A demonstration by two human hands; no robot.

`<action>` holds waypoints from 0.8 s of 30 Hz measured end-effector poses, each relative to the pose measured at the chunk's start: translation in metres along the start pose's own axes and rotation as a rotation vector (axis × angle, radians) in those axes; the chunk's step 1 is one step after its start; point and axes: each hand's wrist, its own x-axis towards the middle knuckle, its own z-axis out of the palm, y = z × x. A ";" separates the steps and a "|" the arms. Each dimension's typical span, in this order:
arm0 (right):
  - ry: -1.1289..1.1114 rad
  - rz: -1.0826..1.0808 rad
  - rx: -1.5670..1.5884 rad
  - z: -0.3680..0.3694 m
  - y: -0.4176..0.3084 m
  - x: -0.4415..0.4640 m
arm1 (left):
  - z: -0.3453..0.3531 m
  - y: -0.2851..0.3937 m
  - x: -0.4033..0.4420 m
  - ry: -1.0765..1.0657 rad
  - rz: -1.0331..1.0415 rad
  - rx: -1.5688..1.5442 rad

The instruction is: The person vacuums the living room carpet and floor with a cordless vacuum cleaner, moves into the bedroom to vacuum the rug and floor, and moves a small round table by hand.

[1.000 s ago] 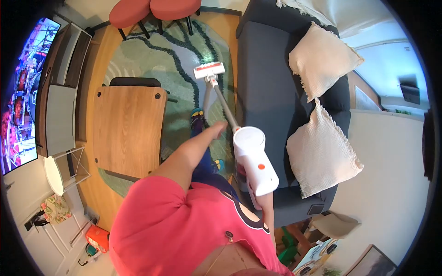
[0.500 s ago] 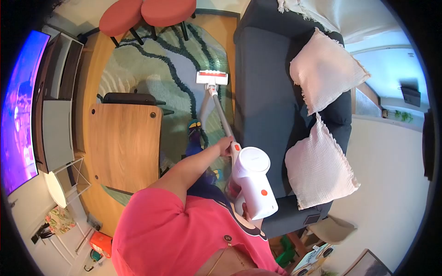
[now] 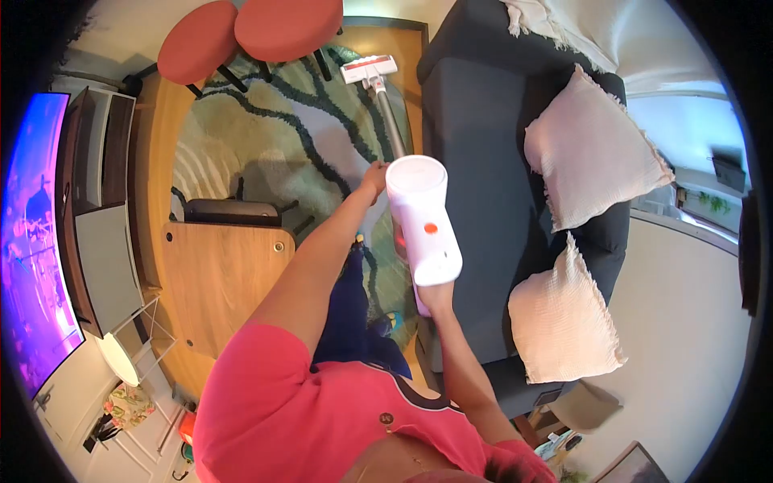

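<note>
A white stick vacuum cleaner (image 3: 431,233) with a round top and an orange button reaches forward over the rug. Its flat white floor head (image 3: 369,70) lies near the far end of the rug, at the end of a grey tube (image 3: 390,125). My left hand (image 3: 375,180) is closed at the tube's near end, beside the round top; its fingertips are partly hidden. Under the rear of the white body, my right hand (image 3: 436,297) holds the handle, its fingers mostly covered by the body.
A green patterned rug (image 3: 274,137) lies between a dark grey sofa (image 3: 475,177) with cushions (image 3: 592,153) and a wooden table (image 3: 221,278). Red stools (image 3: 288,28) stand at the far end. A television (image 3: 40,241) and cabinet (image 3: 105,266) are at the left.
The vacuum cleaner has moved forward, its floor head now nearer the stools. Both hands have moved forward with it. More of my right forearm shows. The view has shifted, and the table appears lower.
</note>
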 end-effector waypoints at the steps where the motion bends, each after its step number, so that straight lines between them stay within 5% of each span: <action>1: 0.010 0.023 0.059 0.008 -0.008 0.022 | -0.010 -0.004 0.006 0.054 0.046 -0.049; 4: 0.023 0.055 0.076 0.029 -0.028 0.081 | -0.053 -0.007 -0.012 0.154 0.044 -0.121; 7: 0.124 -0.184 -0.028 0.058 -0.024 0.131 | -0.092 -0.033 -0.043 0.164 0.034 -0.133; 13: -0.047 -0.070 -0.040 0.048 -0.039 0.150 | -0.114 -0.118 -0.064 0.214 -0.031 -0.004; 15: 0.116 -0.304 -0.155 0.034 -0.037 0.136 | -0.095 -0.065 -0.101 0.194 -0.076 0.207; 16: -0.057 0.014 0.059 0.021 -0.037 0.124 | -0.085 -0.120 -0.059 0.126 0.199 0.688; 17: -0.163 0.361 0.227 0.007 -0.036 0.112 | -0.070 -0.090 -0.076 0.221 -0.004 0.416; 20: -0.046 0.228 0.499 -0.019 -0.008 0.069 | -0.045 -0.038 -0.105 0.237 0.178 0.324; 24: -0.138 0.374 0.467 -0.083 0.031 0.017 | -0.012 -0.013 -0.096 0.121 0.170 0.351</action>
